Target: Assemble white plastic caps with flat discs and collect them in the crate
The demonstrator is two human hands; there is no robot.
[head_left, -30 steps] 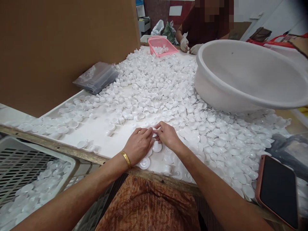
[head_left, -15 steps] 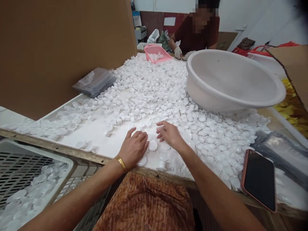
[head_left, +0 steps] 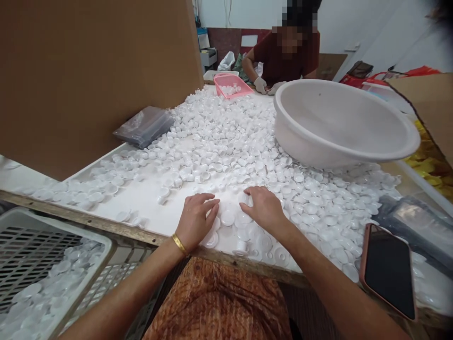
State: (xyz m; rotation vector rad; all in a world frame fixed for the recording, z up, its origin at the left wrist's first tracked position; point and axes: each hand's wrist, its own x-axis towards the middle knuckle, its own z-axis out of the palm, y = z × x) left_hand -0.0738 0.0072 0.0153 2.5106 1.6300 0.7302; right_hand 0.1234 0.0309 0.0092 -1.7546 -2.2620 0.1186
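A white table [head_left: 148,200] is covered with several small white plastic caps [head_left: 226,141]. My left hand [head_left: 196,219], with a gold bangle on the wrist, lies flat near the front edge, fingers stretched toward a round flat cap [head_left: 227,217]. My right hand [head_left: 264,208] rests just right of that cap, palm down, with its fingertips bent onto other caps. Neither hand holds anything that I can see. More flat caps lie under and around both hands.
A big white basin [head_left: 339,123] sits on the caps at right. A phone [head_left: 387,271] lies at the front right edge. A grey crate [head_left: 42,264] with caps stands lower left. Beyond are a cardboard panel [head_left: 88,71], plastic bags [head_left: 145,125], a pink basket [head_left: 231,85] and a co-worker's gloved hands [head_left: 260,85].
A second ago my fingertips were pinched together over a small piece. They have since parted, and both hands now lie spread on the caps.
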